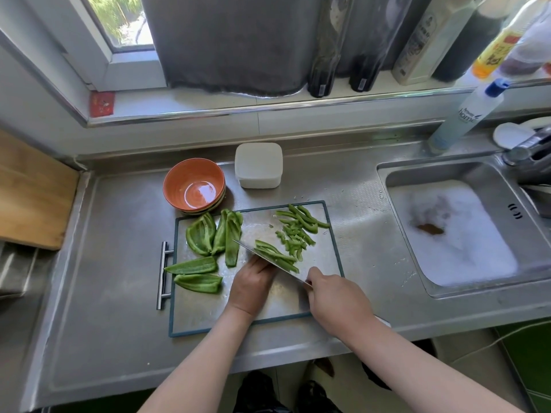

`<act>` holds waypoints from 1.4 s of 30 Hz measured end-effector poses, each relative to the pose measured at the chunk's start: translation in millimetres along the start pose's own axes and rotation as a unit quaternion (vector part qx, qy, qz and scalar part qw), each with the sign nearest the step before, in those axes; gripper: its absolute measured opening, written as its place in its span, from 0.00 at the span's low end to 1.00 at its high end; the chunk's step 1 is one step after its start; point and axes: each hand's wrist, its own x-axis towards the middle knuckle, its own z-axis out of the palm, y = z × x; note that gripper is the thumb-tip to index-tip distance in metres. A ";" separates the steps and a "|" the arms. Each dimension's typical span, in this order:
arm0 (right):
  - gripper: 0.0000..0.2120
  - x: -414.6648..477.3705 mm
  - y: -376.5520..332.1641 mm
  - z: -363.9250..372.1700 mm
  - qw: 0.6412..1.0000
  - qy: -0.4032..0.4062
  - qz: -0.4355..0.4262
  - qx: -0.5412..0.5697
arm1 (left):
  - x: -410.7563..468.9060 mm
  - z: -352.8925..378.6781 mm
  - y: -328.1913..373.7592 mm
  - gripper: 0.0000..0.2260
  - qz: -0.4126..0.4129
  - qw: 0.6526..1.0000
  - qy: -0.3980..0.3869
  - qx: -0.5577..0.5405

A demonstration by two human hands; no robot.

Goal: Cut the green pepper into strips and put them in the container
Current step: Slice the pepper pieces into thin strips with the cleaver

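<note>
Near: right hand [334,299], fingers clenched on handle of knife [268,260]. Left hand [253,284], fingers curled down on pepper piece at blade, piece itself mostly hidden. Probably light, crisp, slippery skin: better held flat, knuckles against blade. On cutting board [208,308]: cut strips [298,231] right, uncut pieces [202,234] left. Beyond, on steel desk [119,234]: orange bowl [193,186], lidded white container [258,165]. Foamy sink [447,234] right; window far.

Behind the cutting board [208,308] stand bowl [193,184] and container [258,165]; the sink [432,174] lies right.
</note>
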 end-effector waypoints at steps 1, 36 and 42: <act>0.06 0.6 0.7 -0.8 1.000 0.000 0.002 -0.003 | 0.0 -0.1 0.0 0.20 -0.004 1.000 -0.003 -0.008; 0.12 26.3 17.7 -31.5 0.982 0.035 0.093 0.161 | 39.6 -19.7 -9.3 0.03 -0.041 0.991 -0.126 -0.030; 0.13 19.3 11.1 -26.6 0.994 0.003 0.055 0.094 | 10.0 -11.3 -5.0 0.06 0.013 0.993 -0.118 -0.012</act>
